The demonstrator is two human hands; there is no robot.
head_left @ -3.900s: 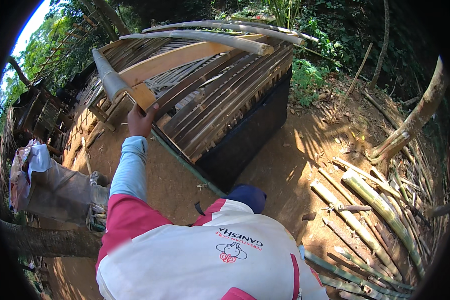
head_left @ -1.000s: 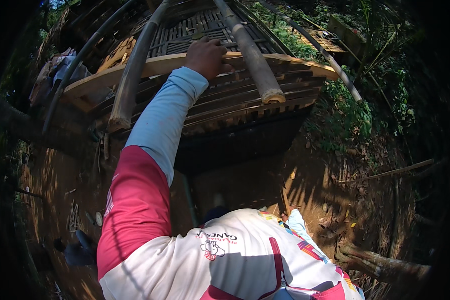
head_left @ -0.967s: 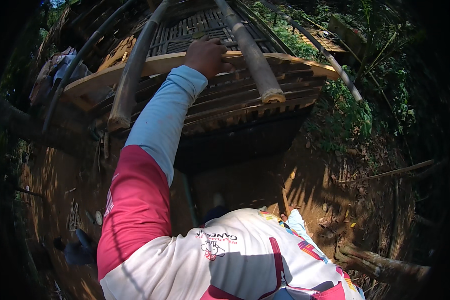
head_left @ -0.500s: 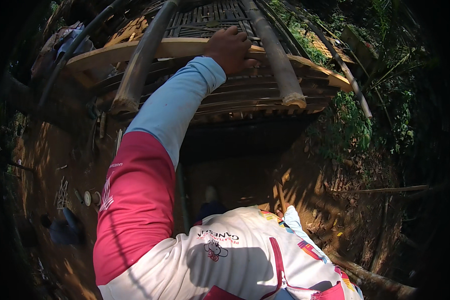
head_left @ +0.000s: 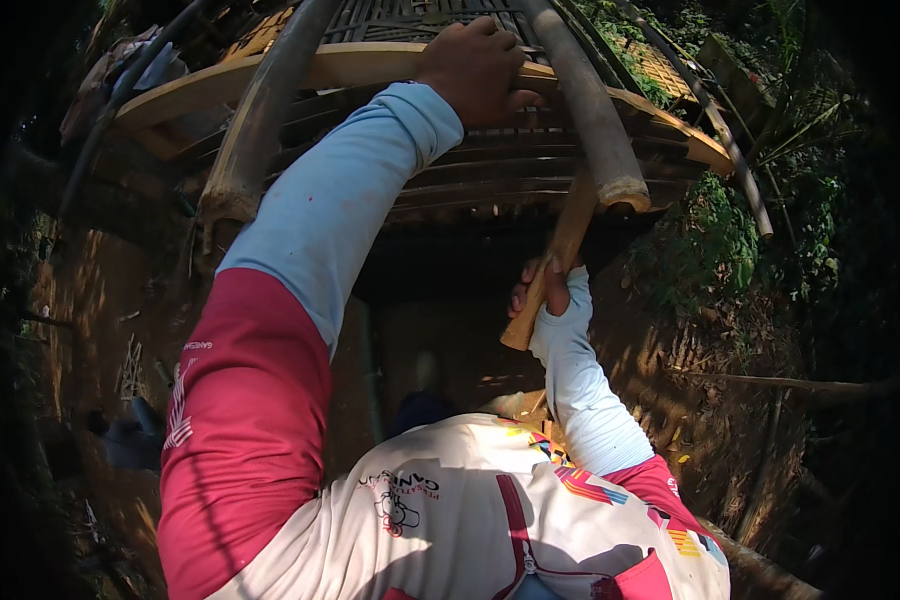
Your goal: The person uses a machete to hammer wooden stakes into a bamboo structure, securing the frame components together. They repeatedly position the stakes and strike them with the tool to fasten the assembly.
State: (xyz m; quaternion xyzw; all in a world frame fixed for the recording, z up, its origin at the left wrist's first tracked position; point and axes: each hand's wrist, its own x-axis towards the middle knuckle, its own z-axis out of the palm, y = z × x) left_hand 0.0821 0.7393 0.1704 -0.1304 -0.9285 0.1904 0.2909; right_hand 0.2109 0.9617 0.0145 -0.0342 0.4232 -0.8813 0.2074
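Your left hand point(head_left: 475, 72) lay at twelve o'clock, back up, over the long pale plank point(head_left: 360, 68), between two thick bamboo poles. Its fingers bent over toward the far edge and its thumb stuck out toward three o'clock, apart from them; I cannot tell how firmly they gripped. The plank stretched from ten o'clock through twelve to two, and both poles crossed it in your view: the left pole point(head_left: 255, 140) with its cut end at ten o'clock, the right pole point(head_left: 590, 105) with its cut end at two.

Your right hand point(head_left: 553, 288) was at three o'clock, just off the middle, with fingers and thumb clamped around a wooden stick point(head_left: 571, 222). The stick slanted, its wide lower end below your fist and its upper end pointing to one o'clock, close by the right pole's cut end; whether they touched I cannot tell.

Under the plank, at twelve o'clock, ran rows of dark slats point(head_left: 495, 172), with a black sheet point(head_left: 440, 262) hanging in shade below them. Green leaves point(head_left: 712, 240) grew between two and three o'clock, and your pale shirt point(head_left: 450, 510) filled six o'clock.
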